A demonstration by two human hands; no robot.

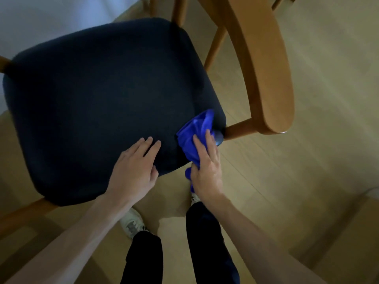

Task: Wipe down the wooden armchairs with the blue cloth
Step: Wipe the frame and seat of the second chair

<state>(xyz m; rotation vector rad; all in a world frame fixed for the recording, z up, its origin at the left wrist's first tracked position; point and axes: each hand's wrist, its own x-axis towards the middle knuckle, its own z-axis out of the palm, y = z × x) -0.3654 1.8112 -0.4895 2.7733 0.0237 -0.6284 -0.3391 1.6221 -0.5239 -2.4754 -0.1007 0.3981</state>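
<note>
Pale wood floor (307, 181), dim light, white wall (51, 15)

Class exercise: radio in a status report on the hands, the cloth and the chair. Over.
Left hand flat on dark seat cushion. Right hand holds blue cloth against the seat's front corner, beside wooden armrest. Nothing in the way.

Dim and soft overall, paler light at upper left, slight motion blur, wide-angle bending and darkening toward the edges.
</note>
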